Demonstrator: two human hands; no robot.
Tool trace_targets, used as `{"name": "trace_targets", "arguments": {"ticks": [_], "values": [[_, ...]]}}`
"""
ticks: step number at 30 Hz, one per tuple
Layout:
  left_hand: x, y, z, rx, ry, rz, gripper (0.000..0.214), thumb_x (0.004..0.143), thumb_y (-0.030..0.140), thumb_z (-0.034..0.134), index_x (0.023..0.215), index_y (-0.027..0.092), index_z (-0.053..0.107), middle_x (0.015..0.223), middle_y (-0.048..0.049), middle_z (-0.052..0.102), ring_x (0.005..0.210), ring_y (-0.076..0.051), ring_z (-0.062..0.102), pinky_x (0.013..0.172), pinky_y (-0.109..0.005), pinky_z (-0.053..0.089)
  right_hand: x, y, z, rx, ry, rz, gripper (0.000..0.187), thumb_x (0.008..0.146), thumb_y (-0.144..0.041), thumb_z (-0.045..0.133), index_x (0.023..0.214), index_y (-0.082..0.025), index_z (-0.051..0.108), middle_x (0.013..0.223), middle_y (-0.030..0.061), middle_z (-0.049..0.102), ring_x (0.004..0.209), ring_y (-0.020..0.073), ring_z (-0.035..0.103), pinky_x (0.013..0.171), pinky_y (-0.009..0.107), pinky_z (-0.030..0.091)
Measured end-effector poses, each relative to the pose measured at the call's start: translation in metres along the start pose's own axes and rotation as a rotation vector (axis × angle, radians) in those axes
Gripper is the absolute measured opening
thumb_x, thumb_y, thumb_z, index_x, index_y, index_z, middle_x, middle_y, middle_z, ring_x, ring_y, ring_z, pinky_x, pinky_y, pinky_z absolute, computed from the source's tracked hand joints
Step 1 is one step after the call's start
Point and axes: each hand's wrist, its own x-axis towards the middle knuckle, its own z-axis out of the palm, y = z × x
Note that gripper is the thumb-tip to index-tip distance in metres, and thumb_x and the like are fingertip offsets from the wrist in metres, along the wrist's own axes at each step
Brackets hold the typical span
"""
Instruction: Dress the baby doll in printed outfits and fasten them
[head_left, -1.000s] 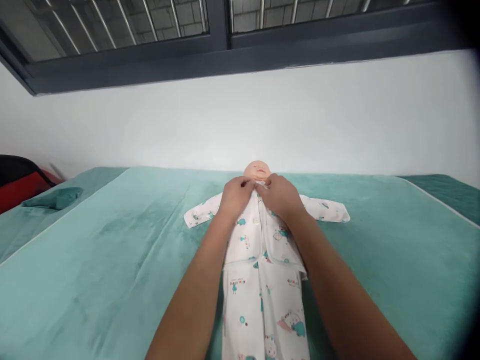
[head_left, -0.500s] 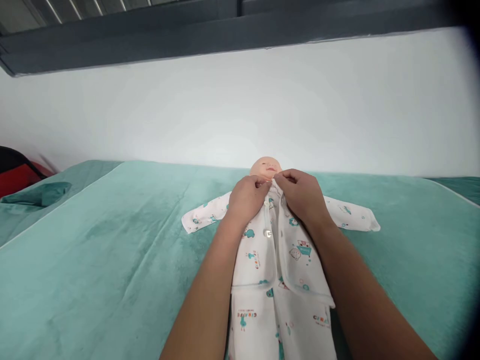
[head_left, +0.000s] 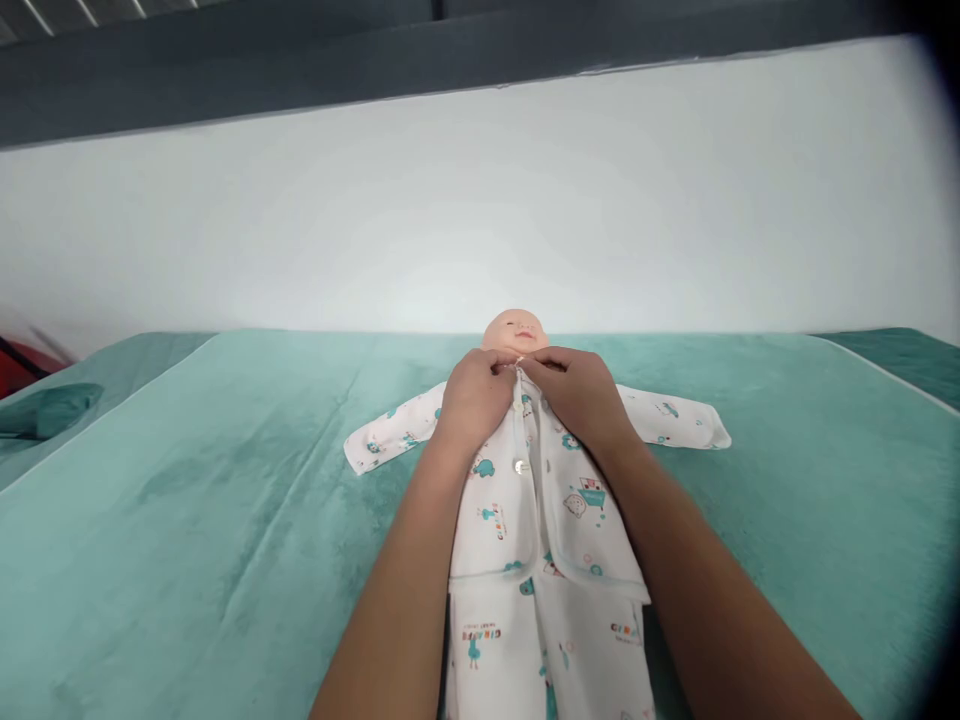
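A baby doll (head_left: 513, 331) lies on its back on the teal bed cover (head_left: 187, 520), head toward the wall. It wears a white printed shirt (head_left: 502, 510) with its sleeves spread out, and matching trousers (head_left: 540, 650). My left hand (head_left: 474, 395) and my right hand (head_left: 576, 398) meet at the shirt's collar, just under the doll's chin. Both pinch the edges of the shirt front together there. A button (head_left: 518, 466) shows lower on the shirt front.
A white wall stands right behind the bed, with a dark window frame (head_left: 300, 70) above it. A folded teal cloth (head_left: 45, 410) lies at the far left, near something red and black (head_left: 22, 352). A darker teal cover (head_left: 900, 355) shows at the right.
The head camera has tilted down and shifted, so less of the window shows. Both hands stay pinched at the shirt's collar; the right hand has dropped slightly toward the left one.
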Motion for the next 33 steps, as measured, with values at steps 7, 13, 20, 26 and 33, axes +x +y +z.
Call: {"name": "trace_targets", "arguments": {"ticks": [7, 13, 20, 26, 33], "values": [[0.000, -0.004, 0.001, -0.045, 0.052, -0.072, 0.019, 0.087, 0.025, 0.055, 0.093, 0.021, 0.073, 0.099, -0.0041, 0.075, 0.088, -0.020, 0.066, 0.084, -0.033, 0.048, -0.001, -0.004, -0.007, -0.016, -0.143, 0.024, 0.019, 0.080, -0.035, 0.057, 0.067, -0.021, 0.062, 0.061, -0.0039, 0.051, 0.059, 0.0130, 0.039, 0.055, 0.028, 0.029], [-0.004, -0.003, 0.002, 0.010, 0.102, -0.048, 0.020, 0.089, 0.022, 0.053, 0.090, 0.021, 0.073, 0.104, -0.0061, 0.074, 0.093, -0.021, 0.065, 0.087, -0.034, 0.047, -0.001, -0.005, -0.007, -0.025, -0.128, 0.028, 0.014, 0.078, -0.029, 0.058, 0.067, -0.021, 0.058, 0.063, -0.0042, 0.050, 0.060, 0.0127, 0.038, 0.057, 0.028, 0.028], [-0.004, -0.004, 0.002, -0.028, 0.152, -0.068, 0.022, 0.088, 0.035, 0.057, 0.077, 0.020, 0.068, 0.086, -0.0024, 0.074, 0.079, -0.018, 0.064, 0.080, -0.031, 0.047, 0.001, -0.002, -0.006, 0.031, -0.170, 0.047, 0.017, 0.078, -0.036, 0.061, 0.081, -0.021, 0.070, 0.071, -0.0016, 0.061, 0.065, 0.0148, 0.049, 0.061, 0.028, 0.036], [-0.004, -0.004, 0.001, -0.114, 0.107, -0.174, 0.018, 0.084, 0.035, 0.064, 0.080, 0.019, 0.071, 0.081, -0.0033, 0.073, 0.077, -0.018, 0.064, 0.079, -0.031, 0.048, 0.002, 0.001, -0.004, 0.037, -0.154, 0.046, 0.019, 0.076, -0.036, 0.063, 0.085, -0.021, 0.071, 0.077, 0.0003, 0.067, 0.069, 0.0163, 0.055, 0.063, 0.029, 0.039], [-0.006, -0.011, -0.004, -0.337, 0.004, -0.189, 0.016, 0.081, 0.034, 0.066, 0.085, 0.019, 0.071, 0.091, -0.0052, 0.073, 0.079, -0.017, 0.065, 0.075, -0.030, 0.050, 0.001, -0.001, -0.004, 0.044, -0.167, 0.039, 0.019, 0.076, -0.037, 0.065, 0.086, -0.021, 0.068, 0.078, -0.0002, 0.065, 0.067, 0.0147, 0.054, 0.062, 0.028, 0.039]]}}
